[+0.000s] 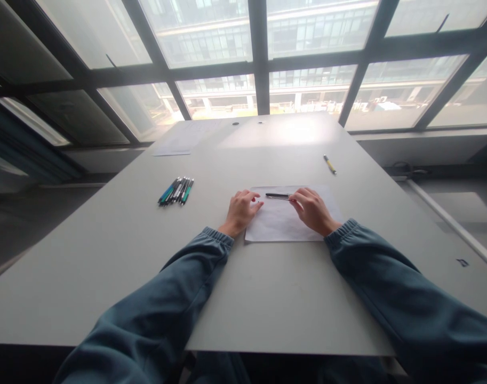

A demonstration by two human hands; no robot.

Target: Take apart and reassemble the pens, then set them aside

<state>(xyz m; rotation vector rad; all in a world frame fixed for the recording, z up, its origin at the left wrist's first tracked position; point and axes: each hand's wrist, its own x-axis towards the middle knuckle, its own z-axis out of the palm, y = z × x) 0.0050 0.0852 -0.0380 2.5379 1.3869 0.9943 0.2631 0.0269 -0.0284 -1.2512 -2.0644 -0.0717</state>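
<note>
A white sheet of paper (281, 221) lies flat on the grey table (147, 240) in front of me. My right hand (312, 209) rests on the sheet's upper right part, its fingertips pinched on the end of a dark pen (277, 196) that lies across the top of the sheet. My left hand (241, 210) sits at the sheet's left edge with its fingers curled, the fingertips close to the pen's other end, apparently holding nothing. Both arms wear blue-grey sleeves.
A bunch of several pens (176, 191) with blue, green and black barrels lies to the left. A single yellow pen (329, 164) lies to the far right. Another sheet (173, 146) sits at the far left edge. Large windows stand behind the table.
</note>
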